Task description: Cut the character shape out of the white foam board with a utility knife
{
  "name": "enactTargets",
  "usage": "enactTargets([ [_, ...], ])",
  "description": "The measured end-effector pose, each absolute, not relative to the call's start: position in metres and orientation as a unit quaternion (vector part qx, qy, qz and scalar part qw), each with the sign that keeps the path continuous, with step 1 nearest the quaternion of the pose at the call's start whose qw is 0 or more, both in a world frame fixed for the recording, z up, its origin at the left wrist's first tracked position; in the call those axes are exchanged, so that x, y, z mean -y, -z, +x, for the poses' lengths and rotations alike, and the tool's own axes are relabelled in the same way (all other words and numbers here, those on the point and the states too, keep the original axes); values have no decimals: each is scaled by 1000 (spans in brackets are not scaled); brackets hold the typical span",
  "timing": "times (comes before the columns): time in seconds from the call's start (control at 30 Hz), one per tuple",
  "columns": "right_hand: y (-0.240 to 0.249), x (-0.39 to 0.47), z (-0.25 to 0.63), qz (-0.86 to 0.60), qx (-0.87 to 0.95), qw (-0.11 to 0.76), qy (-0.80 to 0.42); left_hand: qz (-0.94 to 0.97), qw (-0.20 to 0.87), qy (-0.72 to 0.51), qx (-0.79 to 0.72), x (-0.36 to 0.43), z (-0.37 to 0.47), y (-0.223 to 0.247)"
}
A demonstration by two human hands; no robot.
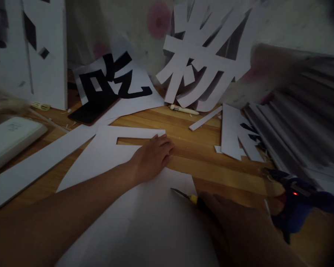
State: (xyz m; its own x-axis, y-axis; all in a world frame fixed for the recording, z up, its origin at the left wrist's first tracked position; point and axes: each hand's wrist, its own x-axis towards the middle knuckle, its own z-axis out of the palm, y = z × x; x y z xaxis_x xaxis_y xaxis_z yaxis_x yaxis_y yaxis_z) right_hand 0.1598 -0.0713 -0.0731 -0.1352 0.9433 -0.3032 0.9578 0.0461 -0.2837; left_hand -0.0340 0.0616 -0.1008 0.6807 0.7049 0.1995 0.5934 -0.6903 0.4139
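My left hand [151,155] lies flat, palm down, on a large white board [150,215], near its rectangular cut-out, with the fingers reaching past the board's edge. In my right hand [222,211] is a craft knife [187,196] with a yellow part near the blade. The blade points left over the white board, close to a cut edge; whether its tip touches the surface is unclear. The right hand's fingers are wrapped round the dark handle, much of which is in shadow.
A blue glue gun [292,207] with a red light stands at the right, beside stacked boards [297,129]. Behind are a large white cut-out character [203,63], a printed sheet [144,83], a dark phone [93,110] and a pen [184,109]. A white box [13,139] sits left.
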Motion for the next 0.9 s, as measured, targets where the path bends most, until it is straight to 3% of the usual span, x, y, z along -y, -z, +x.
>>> enactTargets([
  [0.37,48,70,163,624,-758,53,182,905,146,-165,-363,-62,-34,101],
  [0.9,69,80,185,586,-800,68,110,906,153,-175,-355,-64,-39,104],
])
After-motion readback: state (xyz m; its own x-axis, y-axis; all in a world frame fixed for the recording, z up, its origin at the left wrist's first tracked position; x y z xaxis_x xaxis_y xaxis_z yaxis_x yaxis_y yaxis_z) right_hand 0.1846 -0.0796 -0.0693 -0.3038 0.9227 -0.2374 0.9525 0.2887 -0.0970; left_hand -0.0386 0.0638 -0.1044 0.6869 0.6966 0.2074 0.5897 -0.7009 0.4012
